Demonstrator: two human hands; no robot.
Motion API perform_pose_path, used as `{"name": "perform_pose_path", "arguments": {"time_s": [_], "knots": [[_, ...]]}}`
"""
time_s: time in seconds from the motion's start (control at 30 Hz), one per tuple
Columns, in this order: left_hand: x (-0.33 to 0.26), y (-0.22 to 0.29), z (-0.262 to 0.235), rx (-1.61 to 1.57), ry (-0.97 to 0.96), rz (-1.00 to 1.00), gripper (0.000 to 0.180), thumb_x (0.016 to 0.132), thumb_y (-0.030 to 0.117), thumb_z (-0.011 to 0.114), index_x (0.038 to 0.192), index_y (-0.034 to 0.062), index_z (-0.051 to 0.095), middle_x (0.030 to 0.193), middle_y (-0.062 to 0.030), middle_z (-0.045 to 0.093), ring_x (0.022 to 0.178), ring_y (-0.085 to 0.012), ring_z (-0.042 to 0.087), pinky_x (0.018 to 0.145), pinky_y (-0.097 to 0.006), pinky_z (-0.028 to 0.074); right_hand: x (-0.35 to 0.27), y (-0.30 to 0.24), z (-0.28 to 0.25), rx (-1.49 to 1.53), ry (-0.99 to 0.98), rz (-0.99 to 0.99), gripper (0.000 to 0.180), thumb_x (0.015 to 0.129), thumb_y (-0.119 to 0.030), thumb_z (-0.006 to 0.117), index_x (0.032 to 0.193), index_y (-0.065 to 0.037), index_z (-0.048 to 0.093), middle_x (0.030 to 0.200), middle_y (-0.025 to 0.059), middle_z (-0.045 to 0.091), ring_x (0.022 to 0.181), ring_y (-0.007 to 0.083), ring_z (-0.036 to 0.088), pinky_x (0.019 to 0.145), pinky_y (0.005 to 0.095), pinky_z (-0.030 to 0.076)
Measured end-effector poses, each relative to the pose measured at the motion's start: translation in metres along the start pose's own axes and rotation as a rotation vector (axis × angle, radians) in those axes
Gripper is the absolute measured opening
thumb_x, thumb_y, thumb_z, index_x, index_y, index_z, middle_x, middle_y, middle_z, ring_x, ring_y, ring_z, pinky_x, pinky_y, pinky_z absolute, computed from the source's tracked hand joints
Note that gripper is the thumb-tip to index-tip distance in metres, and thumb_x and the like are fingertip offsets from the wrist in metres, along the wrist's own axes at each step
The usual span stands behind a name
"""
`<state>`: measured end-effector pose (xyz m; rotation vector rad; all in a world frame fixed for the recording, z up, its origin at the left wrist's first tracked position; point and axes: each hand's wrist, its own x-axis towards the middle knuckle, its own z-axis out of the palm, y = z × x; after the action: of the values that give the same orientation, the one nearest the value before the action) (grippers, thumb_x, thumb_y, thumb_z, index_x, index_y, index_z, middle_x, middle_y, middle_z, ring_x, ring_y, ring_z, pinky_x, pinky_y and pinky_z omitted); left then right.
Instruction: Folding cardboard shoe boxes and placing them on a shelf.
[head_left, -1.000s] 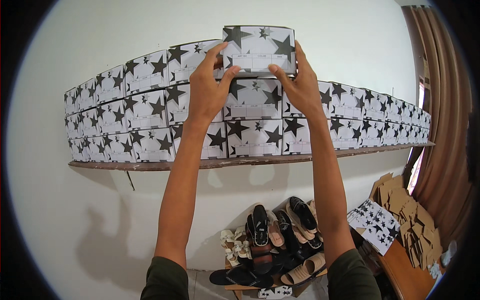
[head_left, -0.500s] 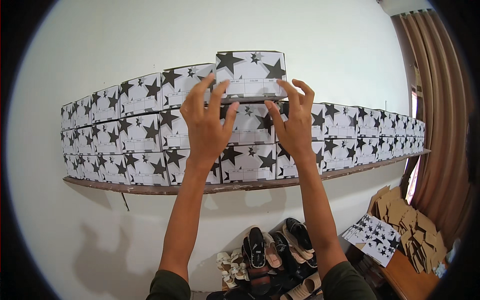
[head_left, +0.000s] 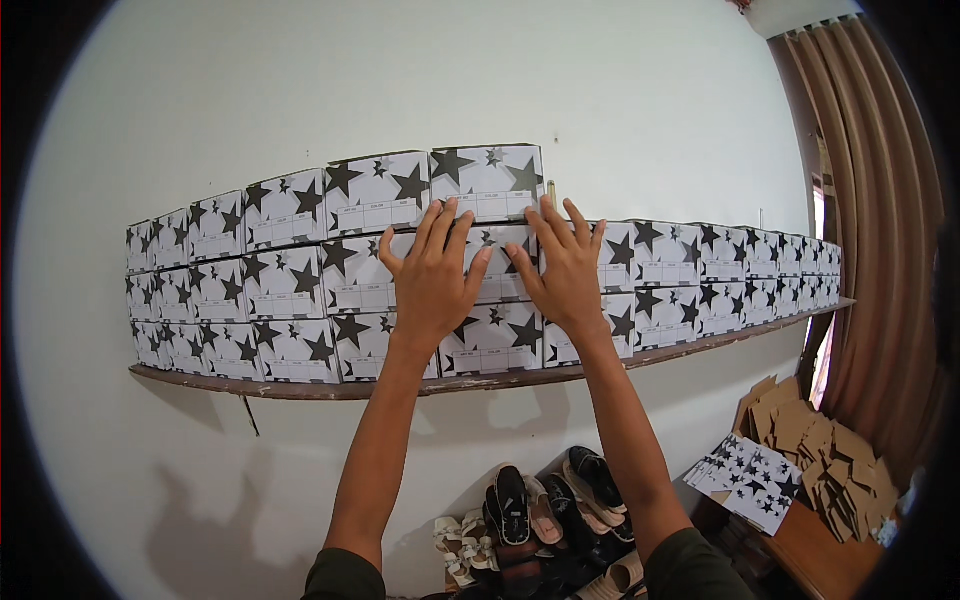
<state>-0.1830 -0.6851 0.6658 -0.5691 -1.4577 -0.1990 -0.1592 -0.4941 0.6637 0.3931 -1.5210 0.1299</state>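
Note:
Both arms reach up to a wall shelf (head_left: pixel 480 383) stacked with white shoe boxes printed with dark stars. A shoe box (head_left: pixel 487 180) sits at the right end of the top row, level with the box (head_left: pixel 377 195) on its left. The fingertips of my left hand (head_left: pixel 435 275) rest at its lower left front, fingers spread. My right hand (head_left: pixel 565 275) has its fingers apart at the lower right corner of the same box. Neither hand is wrapped round anything. Behind my hands, parts of the middle-row boxes are hidden.
Right of that box the stack is two rows high. Several shoes and sandals (head_left: pixel 512 505) are piled below the shelf. Flattened brown cardboard (head_left: pixel 840 465) and a star-printed sheet (head_left: pixel 748 480) lie on a wooden table (head_left: pixel 815 560) at the lower right, near a brown curtain (head_left: pixel 870 250).
The top shoe box has gone from tilted out in front of the row to sitting back in line with it. My hands have opened and flattened against its lower front.

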Motion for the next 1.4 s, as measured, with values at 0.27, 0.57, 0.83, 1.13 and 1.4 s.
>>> {"name": "perform_pose_path", "arguments": {"time_s": [0.27,0.57,0.83,1.13,1.4], "knots": [[-0.012,0.016,-0.025,-0.055,-0.057,-0.055,0.057,0.101,0.043,0.054,0.149,0.0122,0.048,0.159,-0.0137,0.040,0.147,-0.0239,0.036,0.113,-0.064,0.012,-0.010,-0.008,-0.025,0.005,-0.075,0.024,0.073,0.098,-0.046,0.061,0.154,-0.005,0.038,0.155,0.0269,0.040,0.150,0.0456,0.024,0.114,0.0744,0.012],[-0.130,0.121,-0.073,-1.551,-0.127,-0.536,0.123,0.079,0.086,0.057,0.163,0.0101,0.007,0.166,-0.0242,0.015,0.149,-0.0412,0.030,0.117,-0.059,0.028,-0.144,-0.011,-0.130,0.657,-0.199,0.273,0.084,0.092,-0.025,0.071,0.156,0.006,0.027,0.158,0.0253,0.038,0.144,0.0376,0.041,0.119,0.0451,0.030],[-0.245,0.267,-0.057,-1.946,-0.615,-0.736,0.103,0.091,0.070,0.057,0.161,0.0084,0.013,0.165,-0.0232,0.021,0.144,-0.0391,0.039,0.115,-0.055,0.034,-0.296,0.029,-0.257,0.527,-0.363,0.779,0.079,0.096,-0.027,0.067,0.158,0.000,0.025,0.158,0.0220,0.038,0.142,0.0345,0.044,0.118,0.0445,0.032],[-0.338,0.472,-0.055,-2.007,-1.125,-1.124,0.085,0.098,0.058,0.056,0.160,0.0134,0.021,0.161,-0.0168,0.030,0.137,-0.0315,0.045,0.110,-0.052,0.039,-0.443,0.072,-0.470,0.128,-0.251,1.284,0.075,0.097,-0.028,0.067,0.157,-0.003,0.030,0.152,0.0235,0.046,0.139,0.0343,0.048,0.115,0.0458,0.037],[-0.356,0.648,-0.063,-1.944,-1.303,-1.038,0.070,0.105,0.047,0.050,0.160,0.0127,0.022,0.159,-0.0182,0.032,0.135,-0.0300,0.048,0.107,-0.044,0.041,-0.514,0.118,-0.611,-0.049,-0.189,1.451,0.070,0.097,-0.032,0.068,0.153,-0.003,0.037,0.145,0.0241,0.053,0.134,0.0338,0.053,0.111,0.0450,0.041]]}}
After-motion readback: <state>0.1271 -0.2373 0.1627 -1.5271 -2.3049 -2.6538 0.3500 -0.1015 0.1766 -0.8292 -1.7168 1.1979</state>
